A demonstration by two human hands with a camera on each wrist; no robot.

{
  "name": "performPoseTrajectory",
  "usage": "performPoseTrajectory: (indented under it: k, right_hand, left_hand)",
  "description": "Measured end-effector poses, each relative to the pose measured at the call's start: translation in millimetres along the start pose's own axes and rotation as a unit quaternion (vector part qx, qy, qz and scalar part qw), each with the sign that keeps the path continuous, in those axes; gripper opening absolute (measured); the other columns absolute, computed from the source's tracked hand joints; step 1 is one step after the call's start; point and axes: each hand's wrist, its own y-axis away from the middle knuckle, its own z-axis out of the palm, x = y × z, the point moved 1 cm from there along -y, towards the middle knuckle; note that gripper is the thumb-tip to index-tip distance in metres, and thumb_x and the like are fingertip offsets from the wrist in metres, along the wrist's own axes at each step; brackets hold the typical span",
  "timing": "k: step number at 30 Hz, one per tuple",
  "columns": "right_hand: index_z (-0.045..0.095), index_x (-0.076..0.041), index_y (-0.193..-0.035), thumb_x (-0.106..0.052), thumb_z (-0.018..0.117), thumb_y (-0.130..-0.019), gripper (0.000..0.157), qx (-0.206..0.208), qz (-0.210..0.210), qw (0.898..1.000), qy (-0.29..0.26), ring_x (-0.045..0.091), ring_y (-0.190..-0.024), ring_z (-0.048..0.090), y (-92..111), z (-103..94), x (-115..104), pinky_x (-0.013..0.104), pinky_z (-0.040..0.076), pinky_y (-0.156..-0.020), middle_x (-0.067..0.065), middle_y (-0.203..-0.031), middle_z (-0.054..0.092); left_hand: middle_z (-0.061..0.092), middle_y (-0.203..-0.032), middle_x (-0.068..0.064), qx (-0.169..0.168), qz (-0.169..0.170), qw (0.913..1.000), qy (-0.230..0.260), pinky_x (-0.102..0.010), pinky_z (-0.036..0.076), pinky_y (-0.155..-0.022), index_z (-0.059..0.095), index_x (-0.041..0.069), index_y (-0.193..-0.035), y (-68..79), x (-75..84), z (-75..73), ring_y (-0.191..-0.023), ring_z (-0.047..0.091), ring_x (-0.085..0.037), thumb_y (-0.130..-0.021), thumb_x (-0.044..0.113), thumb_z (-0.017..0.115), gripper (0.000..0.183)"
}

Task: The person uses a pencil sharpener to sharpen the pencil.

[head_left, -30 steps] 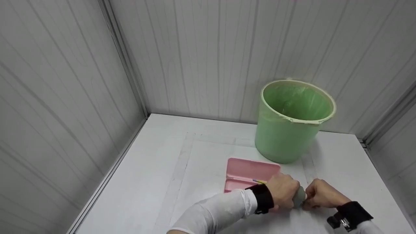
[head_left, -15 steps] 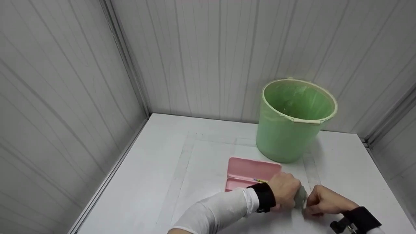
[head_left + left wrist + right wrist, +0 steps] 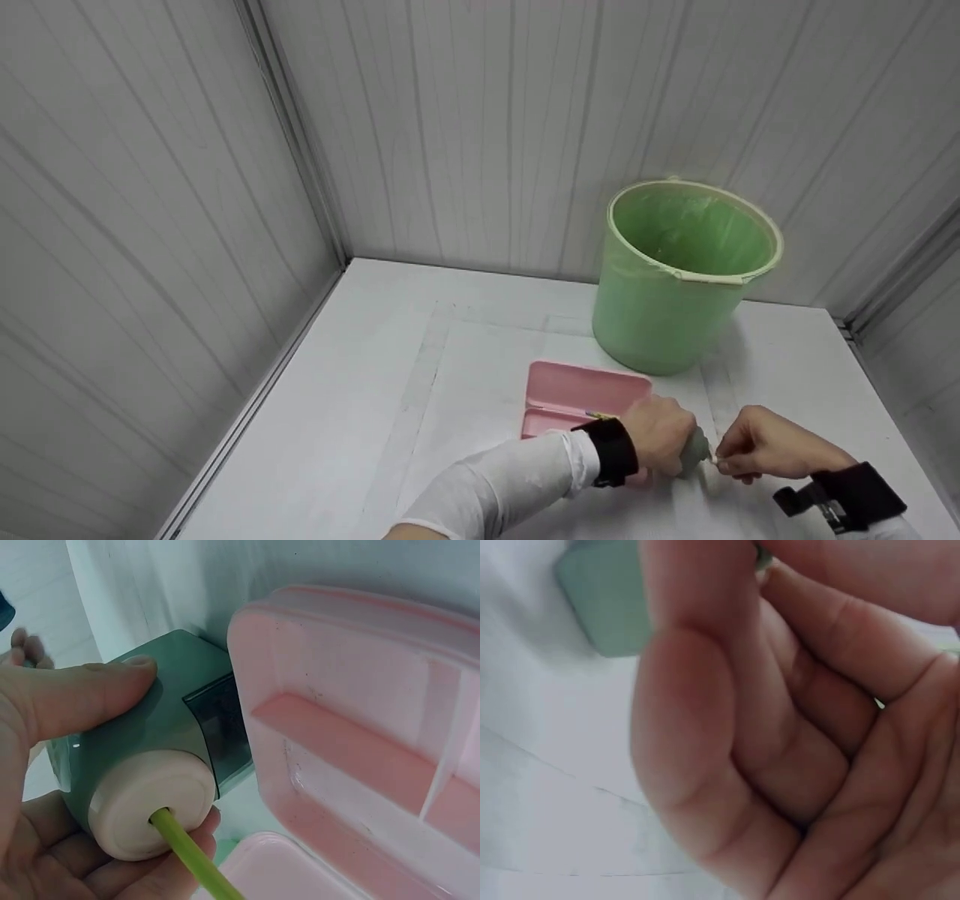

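My left hand [image 3: 658,435] grips a grey-green crank pencil sharpener [image 3: 169,709], its thumb along the body and its fingers underneath. From the hole in the sharpener's cream round front, a yellow-green pencil [image 3: 196,859] sticks out. The far end of that pencil reaches over the open pink pencil case [image 3: 585,386] in the head view. At the sharpener's other end, my right hand [image 3: 780,444] pinches the small pale crank handle [image 3: 713,460] between thumb and forefinger. In the right wrist view, curled fingers [image 3: 690,720] hide most of the handle, and a green sharpener corner shows behind.
Behind the hands stands a tall green bucket [image 3: 660,322] near the back wall. The pink case lies right beside the sharpener, with a divided tray [image 3: 337,735] facing the left wrist camera. White panel walls [image 3: 465,135] enclose the white table [image 3: 360,352].
My right hand has swung round at the sharpener's end, dipping and then rising outward to the right with the crank handle. My left hand holds the sharpener in nearly the same place.
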Motion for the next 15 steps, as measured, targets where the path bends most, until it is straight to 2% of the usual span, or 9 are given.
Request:
performPoseTrajectory:
  k: [8,15]
  right_hand:
    - [0.084,-0.014,-0.084,-0.001,0.081,-0.094,0.018,-0.015,0.006,1.0,0.01,-0.012,-0.06,0.059,-3.0,-10.9,-4.6,0.016,0.044,-0.05,0.021,-0.062,0.07]
    - [0.085,-0.014,-0.087,0.0,0.08,-0.096,0.018,-0.002,0.008,0.999,0.033,-0.011,-0.062,0.058,3.8,-16.6,-7.7,0.018,0.046,-0.052,0.016,-0.063,0.071]
  left_hand:
    - [0.07,-0.081,0.017,-0.017,0.012,0.9994,0.029,-0.02,0.048,-0.059,0.076,0.032,-0.094,-2.5,-3.6,-0.8,-0.068,0.057,-0.001,-0.081,0.038,0.095,0.024]
    - [0.073,-0.085,0.016,-0.022,0.022,0.9993,0.019,-0.02,0.05,-0.062,0.078,0.033,-0.099,0.3,2.4,-3.0,-0.07,0.059,-0.002,-0.081,0.041,0.096,0.026]
